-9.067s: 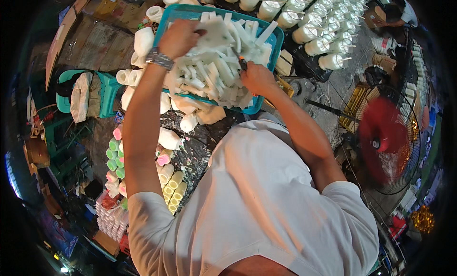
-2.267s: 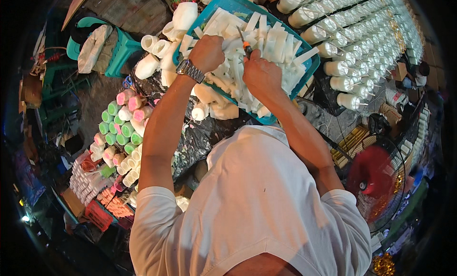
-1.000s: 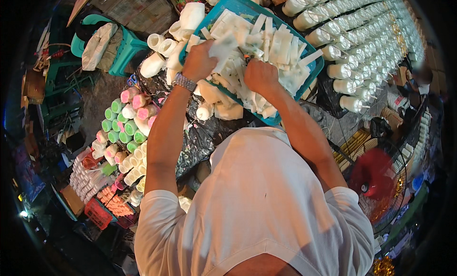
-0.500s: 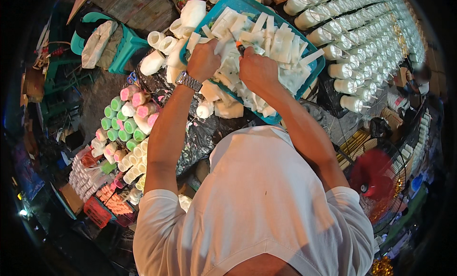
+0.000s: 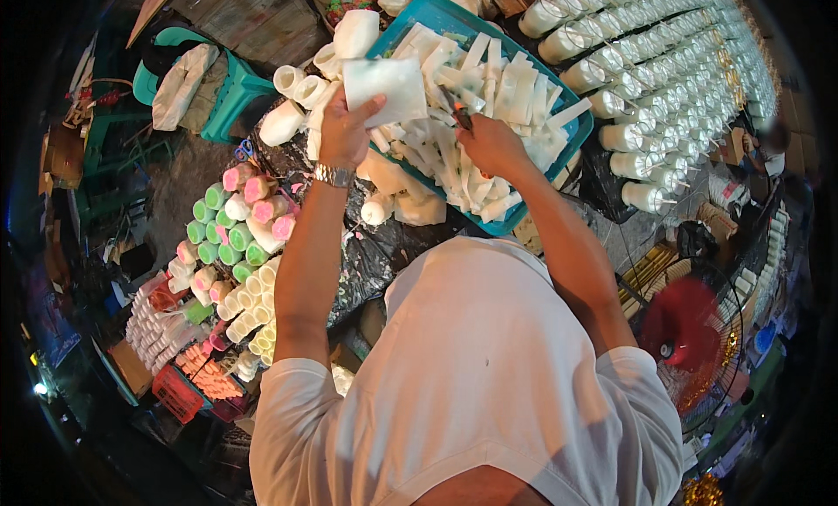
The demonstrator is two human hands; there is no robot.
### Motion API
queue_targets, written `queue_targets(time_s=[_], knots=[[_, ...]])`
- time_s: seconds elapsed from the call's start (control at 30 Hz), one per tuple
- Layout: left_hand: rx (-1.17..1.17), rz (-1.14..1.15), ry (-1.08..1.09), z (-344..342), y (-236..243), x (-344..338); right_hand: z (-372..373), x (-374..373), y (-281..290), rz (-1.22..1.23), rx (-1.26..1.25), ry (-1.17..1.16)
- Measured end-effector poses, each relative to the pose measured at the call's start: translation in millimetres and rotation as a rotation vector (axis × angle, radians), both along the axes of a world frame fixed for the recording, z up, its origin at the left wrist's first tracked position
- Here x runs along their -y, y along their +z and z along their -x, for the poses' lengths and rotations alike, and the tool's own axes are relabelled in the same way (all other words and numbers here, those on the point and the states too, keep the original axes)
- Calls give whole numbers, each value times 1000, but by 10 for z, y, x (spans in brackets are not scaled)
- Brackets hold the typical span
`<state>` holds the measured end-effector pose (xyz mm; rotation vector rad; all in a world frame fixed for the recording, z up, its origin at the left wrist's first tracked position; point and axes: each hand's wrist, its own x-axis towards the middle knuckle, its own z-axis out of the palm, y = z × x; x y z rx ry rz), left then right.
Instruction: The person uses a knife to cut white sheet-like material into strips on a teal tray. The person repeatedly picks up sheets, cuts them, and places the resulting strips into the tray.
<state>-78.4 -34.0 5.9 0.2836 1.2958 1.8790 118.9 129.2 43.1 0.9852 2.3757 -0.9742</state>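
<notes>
My left hand (image 5: 346, 136) grips a whitish, slightly see-through square sheet (image 5: 388, 91) by its lower left side, thumb on top, raised over the left side of a teal basin (image 5: 583, 126). In my right hand (image 5: 494, 147) is a knife (image 5: 461, 116) with an orange-and-black handle, its thin dark blade pointing up and left over the basin. My fingers are closed around that handle. Pale strips (image 5: 517, 85) of what looks like the same material lie heaped in the basin, some sticking out past its right rim.
White hollow cylinders (image 5: 307, 89) stand left of the basin. Farther left are green and pink cylinders (image 5: 230, 231) and a teal stool (image 5: 229, 96). Rows of white-filled clear cups (image 5: 624, 138) spread at the right. A red-bladed fan (image 5: 685, 318) stands near my right arm.
My left hand has moved left and slightly down and now holds the square sheet up flat. My right hand with the knife has shifted right and down, away from the left hand.
</notes>
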Motion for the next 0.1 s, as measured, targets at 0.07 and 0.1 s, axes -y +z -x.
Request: queue_targets(time_s=[0.07,0.1], knots=[[137,15,61,-193,-78,74,-177,10,-133,-70,-119,-35],[80,-5,41,-254,-188,98,-250,39,-219,-108,-164,-53]])
